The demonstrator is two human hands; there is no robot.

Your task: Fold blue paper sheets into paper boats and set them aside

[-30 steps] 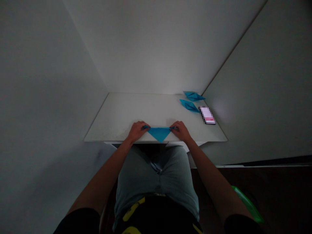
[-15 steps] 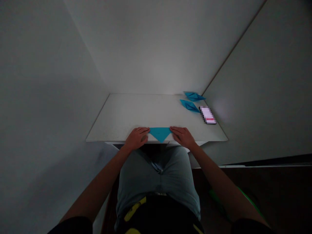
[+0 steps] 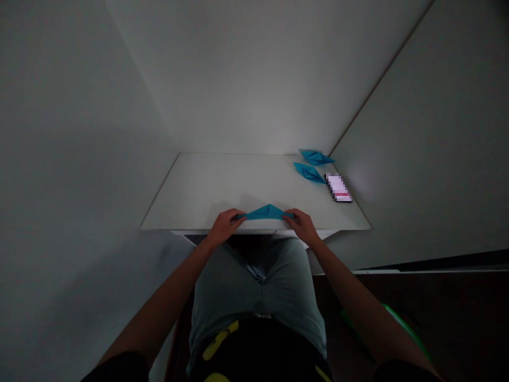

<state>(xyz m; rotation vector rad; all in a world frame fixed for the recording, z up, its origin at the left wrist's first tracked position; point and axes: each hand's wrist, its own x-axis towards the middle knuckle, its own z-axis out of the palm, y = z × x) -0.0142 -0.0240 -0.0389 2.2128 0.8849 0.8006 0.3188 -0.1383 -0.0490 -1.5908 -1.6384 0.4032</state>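
A folded blue paper boat [image 3: 265, 212] stretches between my two hands, just above the near edge of the white table [image 3: 222, 180]. Its middle rises to a low peak and its ends run out thin to either side. My left hand [image 3: 226, 225] pinches the left end between thumb and fingers. At the right end, my right hand [image 3: 302, 224] has the same kind of pinch. Both tips of the paper are partly covered by my fingers.
Two finished-looking blue paper boats, one behind [image 3: 316, 157] and one in front [image 3: 309, 172], lie at the table's back right. Beside them is a phone [image 3: 339, 188] with a lit, blurred screen. Walls close in the table at the back and both sides.
The paper was a flat downward-pointing triangle under my fingertips. Now it is a long boat shape with its peak upward, lifted a little and gripped at both ends.
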